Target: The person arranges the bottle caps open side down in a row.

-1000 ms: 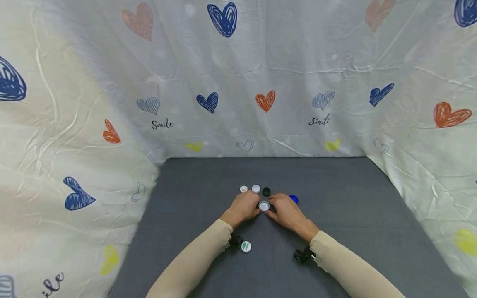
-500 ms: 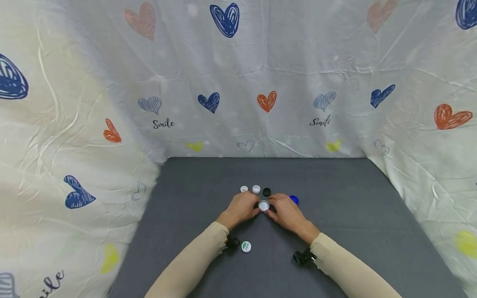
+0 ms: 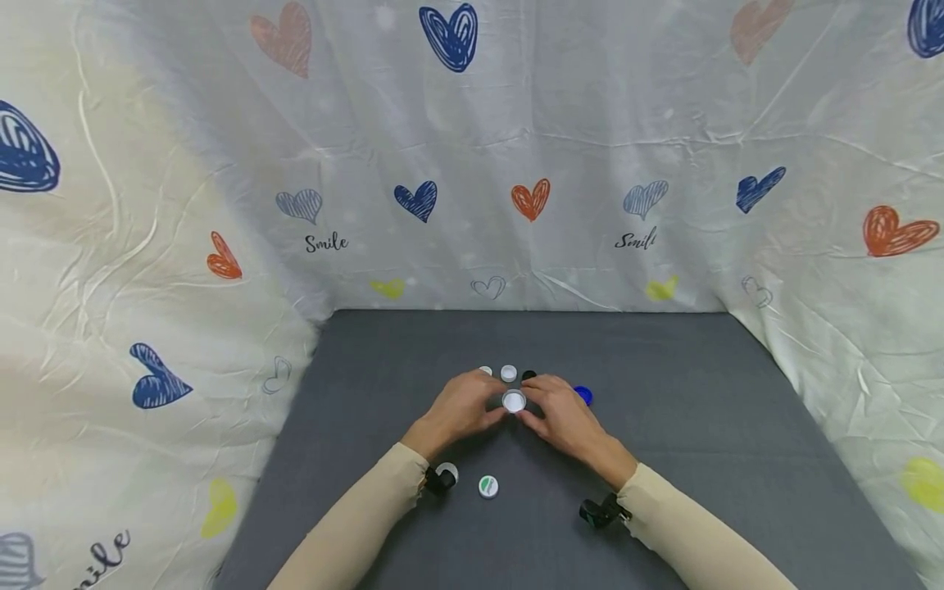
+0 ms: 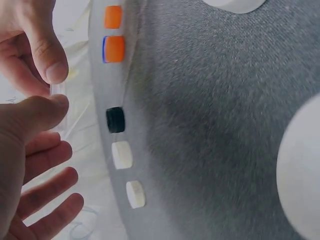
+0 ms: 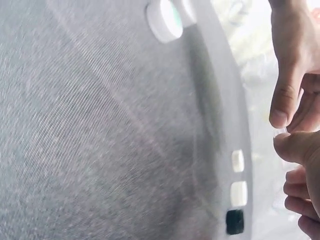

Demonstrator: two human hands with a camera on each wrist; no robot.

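Observation:
Both hands pinch a small round white lid with a clear rim (image 3: pixel 514 401) between them. My left hand (image 3: pixel 459 403) grips its left edge and my right hand (image 3: pixel 564 415) its right edge. In the left wrist view the lid's clear side (image 4: pixel 58 90) shows edge-on between the thumbs, above the table. The left hand's other fingers (image 4: pixel 60 170) are spread apart. Behind the hands stand two white caps, one of them a white cap (image 3: pixel 509 374) seen whole, and a black cap (image 3: pixel 528 375), partly covered by the right hand. A blue cap (image 3: pixel 583 395) sits beyond the right hand's knuckles.
On the grey cloth table (image 3: pixel 664 360), nearer the body, lies a white cap with a green mark (image 3: pixel 488 487). Another white cap (image 3: pixel 448 472) is partly hidden by the left wrist camera (image 3: pixel 438 482). Orange caps (image 4: pixel 113 17) show in the left wrist view. A heart-print curtain (image 3: pixel 457 123) encloses the table.
The lid has shifted a little left and away from the body with both hands. My left wrist has moved left, uncovering part of a white cap; the black cap is more covered.

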